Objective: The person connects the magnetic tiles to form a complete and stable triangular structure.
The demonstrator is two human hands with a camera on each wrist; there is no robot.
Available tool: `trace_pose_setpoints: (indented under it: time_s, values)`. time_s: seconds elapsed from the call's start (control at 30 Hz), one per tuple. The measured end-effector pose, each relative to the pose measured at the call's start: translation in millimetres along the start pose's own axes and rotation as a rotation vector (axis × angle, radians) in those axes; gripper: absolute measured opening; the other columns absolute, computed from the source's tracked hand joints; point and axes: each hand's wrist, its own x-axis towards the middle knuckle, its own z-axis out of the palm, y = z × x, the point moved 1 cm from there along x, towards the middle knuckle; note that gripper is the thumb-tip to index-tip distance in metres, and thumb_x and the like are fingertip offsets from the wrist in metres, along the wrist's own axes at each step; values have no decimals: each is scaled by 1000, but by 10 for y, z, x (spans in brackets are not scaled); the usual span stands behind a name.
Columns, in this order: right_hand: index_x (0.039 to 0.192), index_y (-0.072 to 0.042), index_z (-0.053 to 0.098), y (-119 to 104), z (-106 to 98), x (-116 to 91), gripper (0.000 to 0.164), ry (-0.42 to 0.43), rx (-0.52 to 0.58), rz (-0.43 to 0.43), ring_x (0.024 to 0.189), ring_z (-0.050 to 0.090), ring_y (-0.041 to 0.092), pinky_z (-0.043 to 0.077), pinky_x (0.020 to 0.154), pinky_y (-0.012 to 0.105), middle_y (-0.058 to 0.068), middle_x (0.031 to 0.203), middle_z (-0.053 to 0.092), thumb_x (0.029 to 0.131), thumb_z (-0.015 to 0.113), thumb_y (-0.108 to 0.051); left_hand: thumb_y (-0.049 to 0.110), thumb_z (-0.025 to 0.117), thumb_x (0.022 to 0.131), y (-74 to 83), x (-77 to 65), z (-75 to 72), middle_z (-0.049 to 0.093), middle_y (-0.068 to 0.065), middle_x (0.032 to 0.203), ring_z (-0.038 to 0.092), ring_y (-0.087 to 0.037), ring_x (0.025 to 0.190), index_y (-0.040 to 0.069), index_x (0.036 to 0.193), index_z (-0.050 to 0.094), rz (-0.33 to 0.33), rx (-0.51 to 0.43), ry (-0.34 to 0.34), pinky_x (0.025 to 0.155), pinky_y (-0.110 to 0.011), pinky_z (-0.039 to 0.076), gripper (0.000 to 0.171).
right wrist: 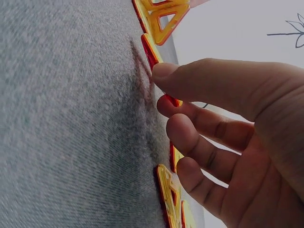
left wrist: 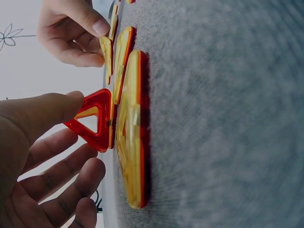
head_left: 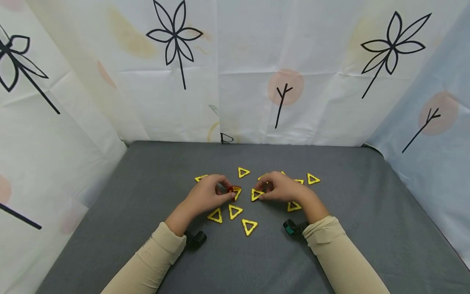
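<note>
Grey cloth (head_left: 227, 261) is spreading beneath two hands that are working among hollow triangles. On the left, the left hand (head_left: 209, 192) is grasping a red-and-yellow triangle (left wrist: 103, 128): thumb and index finger are pinching it by one side, while the remaining fingers are bending loosely, well spread from one another. Across a small gap, the right hand (head_left: 280, 188) is gripping a yellow triangle (head_left: 253, 194) between its thumb and index finger, its other fingers curving softly below the pinch. Both held triangles are facing each other near the middle of the scene; whether either is touching the cloth, I cannot tell. Nearer, one loose triangle (head_left: 230, 212) is lying just beyond the left hand's fingertips on the near side, a second triangle (head_left: 220, 216) is resting just to its left, and the nearest triangle (head_left: 249, 221) is lying to its right. On the far side, a single triangle (head_left: 240, 173) is sitting between the hands, and another triangle (head_left: 309, 179) is lying at the far right. Beige sleeves (head_left: 148, 257) are covering both forearms.
</note>
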Motion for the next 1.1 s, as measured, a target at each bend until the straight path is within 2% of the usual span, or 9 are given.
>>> trace_pose_setpoints:
  time_s: [0.37, 1.1]
  values:
    - [116, -7, 77, -38, 105, 69, 21, 52, -37, -103, 79, 64, 8, 54, 72, 27, 8, 112, 75, 97, 80, -15, 30, 83, 95, 11, 1, 3, 74, 3, 104, 62, -12, 71, 20, 102, 77, 12, 11, 11, 66, -32, 53, 14]
    - [115, -7, 78, -130, 224, 150, 19, 107, -51, -138, 77, 63, 5, 55, 71, 25, 8, 112, 76, 97, 80, -14, 30, 81, 97, -7, 5, 33, 74, 3, 103, 63, -8, 69, 20, 102, 76, 34, 7, 4, 63, -29, 53, 12]
